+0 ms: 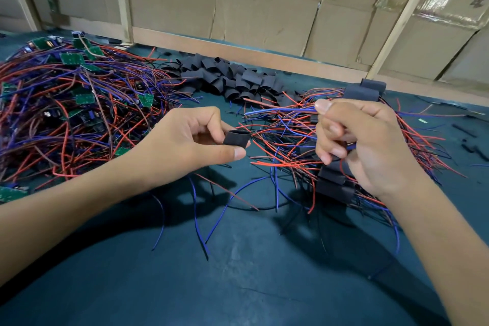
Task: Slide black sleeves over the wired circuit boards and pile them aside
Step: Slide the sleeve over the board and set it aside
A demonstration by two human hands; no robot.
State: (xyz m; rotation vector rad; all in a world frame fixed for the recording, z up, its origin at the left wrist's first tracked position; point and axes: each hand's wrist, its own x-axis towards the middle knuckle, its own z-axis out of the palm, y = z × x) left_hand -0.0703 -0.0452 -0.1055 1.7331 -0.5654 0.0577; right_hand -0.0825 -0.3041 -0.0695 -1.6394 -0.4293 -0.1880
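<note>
Between the two hands, just above the dark green desk (238, 272), the work looks to be at the threading step: one sleeve is ready and a bundle of wires is being offered to it.

Her or his left hand (190, 140) pinches a short black sleeve (236, 138) between thumb and forefinger, its open mouth turned toward the right hand. The left forearm comes in low from the near left edge, wrist lifted off the desk.

The right hand (365, 145) is curled round a gathered bunch of red and blue wires (280, 111), thumb pressing them from above, their loose ends pointing leftward at the sleeve but not yet touching it. Whether a circuit board sits inside that fist I cannot tell; the fingers hide it.

Next, I would judge, the wire tips need to be bunched tight and steered into the sleeve's mouth, then the sleeve drawn along toward the right hand. Stray ends splaying out could catch on the rim.

Under and beyond the right hand lies the pile of finished sleeved boards (362, 92). Beyond the left hand, to its left, spreads the heap of bare green boards (79, 98) with tangled leads. Farther off, between and beyond both hands, sits the stock of empty sleeves (232, 79) against the cardboard wall (264, 13).
</note>
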